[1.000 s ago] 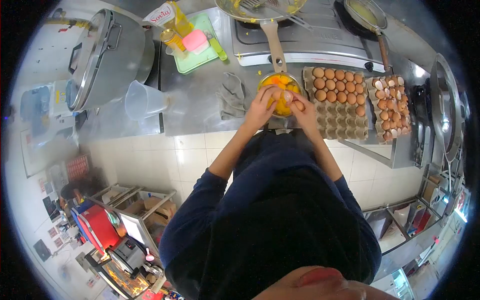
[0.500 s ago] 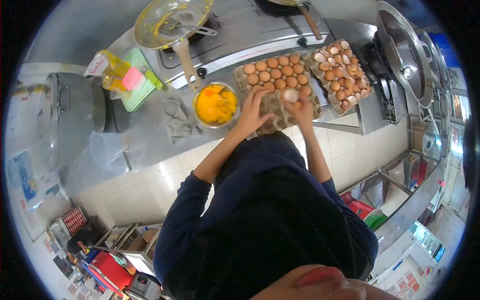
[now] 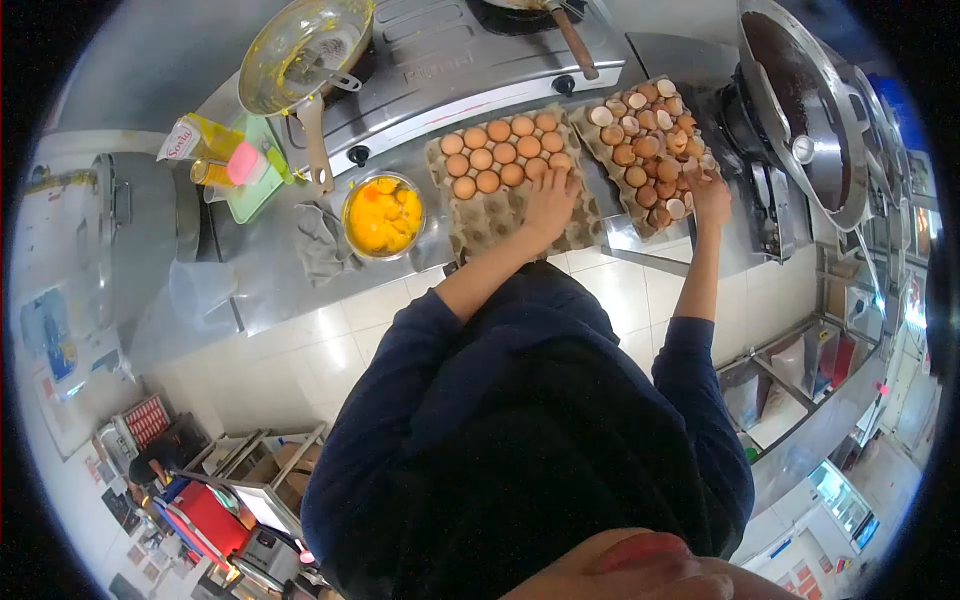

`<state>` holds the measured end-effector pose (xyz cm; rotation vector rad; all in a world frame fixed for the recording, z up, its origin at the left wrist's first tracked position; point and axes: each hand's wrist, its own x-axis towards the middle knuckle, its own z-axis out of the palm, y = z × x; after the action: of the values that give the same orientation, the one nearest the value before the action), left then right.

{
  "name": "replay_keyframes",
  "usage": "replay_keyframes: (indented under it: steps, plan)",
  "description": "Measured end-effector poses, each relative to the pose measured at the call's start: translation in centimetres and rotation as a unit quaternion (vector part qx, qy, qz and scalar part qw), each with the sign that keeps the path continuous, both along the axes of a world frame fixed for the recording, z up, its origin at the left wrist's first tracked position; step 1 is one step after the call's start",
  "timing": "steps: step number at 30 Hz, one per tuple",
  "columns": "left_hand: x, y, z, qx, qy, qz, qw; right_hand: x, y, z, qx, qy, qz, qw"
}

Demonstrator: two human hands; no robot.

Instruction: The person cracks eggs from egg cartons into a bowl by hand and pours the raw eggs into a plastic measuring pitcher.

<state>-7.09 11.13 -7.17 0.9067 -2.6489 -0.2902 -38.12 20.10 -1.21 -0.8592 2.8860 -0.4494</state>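
Observation:
My left hand reaches over the tray of whole eggs, its fingers around an egg at the right end of the rows. My right hand is at the right edge of the tray of cracked shells, fingers closed at a pale shell. Several brown eggs fill the upper rows of the left tray; its lower cups hold none. Left of it, a round bowl contains raw eggs with bright yellow yolks.
A gray cloth lies left of the bowl. Behind are a stove and a pan with a whisk-like utensil. A green board holds a pink-lidded container. A large metal lid stands at right.
Both hands have left the bowl; the left moved to the whole eggs, the right carried shell pieces to the shell tray. The view has shifted to the right.

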Motion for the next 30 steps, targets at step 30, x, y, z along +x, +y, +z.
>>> replay_keyframes:
  steps: [30]
  plan:
    - [17.3,-3.3,7.1,0.773,0.446,0.173,0.417,33.2,-4.6,6.7,-0.352,-0.075,0.431,0.827]
